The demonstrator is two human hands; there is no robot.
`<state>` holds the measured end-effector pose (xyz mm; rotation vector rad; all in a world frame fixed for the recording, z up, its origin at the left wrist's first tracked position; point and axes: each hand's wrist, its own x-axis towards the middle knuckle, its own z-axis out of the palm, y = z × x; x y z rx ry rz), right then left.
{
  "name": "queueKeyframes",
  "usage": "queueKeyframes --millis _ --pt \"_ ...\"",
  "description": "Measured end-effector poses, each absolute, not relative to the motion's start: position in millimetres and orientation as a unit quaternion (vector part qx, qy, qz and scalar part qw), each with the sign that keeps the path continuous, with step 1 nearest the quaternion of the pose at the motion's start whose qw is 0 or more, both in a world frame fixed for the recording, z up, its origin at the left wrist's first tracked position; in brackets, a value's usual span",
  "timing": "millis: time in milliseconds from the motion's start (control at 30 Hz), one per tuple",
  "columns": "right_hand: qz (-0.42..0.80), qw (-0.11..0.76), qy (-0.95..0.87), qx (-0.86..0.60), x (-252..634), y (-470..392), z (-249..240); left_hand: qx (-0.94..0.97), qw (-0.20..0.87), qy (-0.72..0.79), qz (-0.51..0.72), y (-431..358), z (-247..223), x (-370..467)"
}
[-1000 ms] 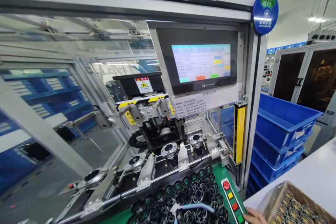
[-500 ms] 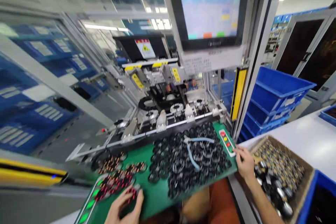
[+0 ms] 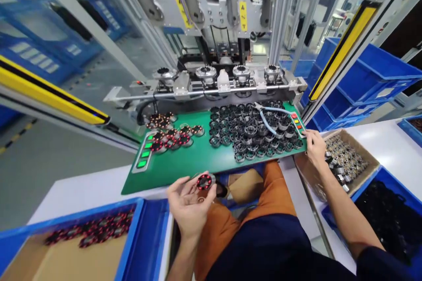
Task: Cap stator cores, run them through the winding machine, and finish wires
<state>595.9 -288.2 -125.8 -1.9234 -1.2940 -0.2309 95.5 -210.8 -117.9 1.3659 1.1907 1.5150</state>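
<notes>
My left hand (image 3: 189, 206) is closed on a small ring-shaped motor stator (image 3: 205, 181) with red-marked coils, held between thumb and fingers in front of the green work surface's near edge. At the right end of that surface, my right hand (image 3: 315, 148) has its fingers at the lower end of a small button panel (image 3: 298, 124); nothing shows in its grasp. More stators (image 3: 171, 137) with red or copper coils lie at the green surface's left. Rows of black ring-shaped parts (image 3: 250, 131) cover its right half, with blue-handled pliers (image 3: 267, 119) lying on them.
Behind stands a machine with several metal fixtures (image 3: 206, 74) along a rail. Yellow posts (image 3: 343, 50) flank it. A blue bin (image 3: 140, 224) of stators is at front left. A cardboard box (image 3: 372, 169) of metal parts and a blue bin (image 3: 384, 173) of black parts stand right.
My left hand has lifted a stator off the green surface and brought it toward me. My right hand stays by the button panel. The view has tilted downward.
</notes>
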Motion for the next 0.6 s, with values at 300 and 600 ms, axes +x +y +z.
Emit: queueKeyframes --millis 300,600 --pt "-0.095 0.419 -0.519 -0.739 589.3 -283.4 -86.1 0.631 0.41 0.315 0.577 -260.5 -67.2 103.1" --pt "0.024 0.525 -0.562 -0.639 445.9 -350.0 -16.6 0.67 0.454 0.294 0.509 -299.3 -44.4 115.8"
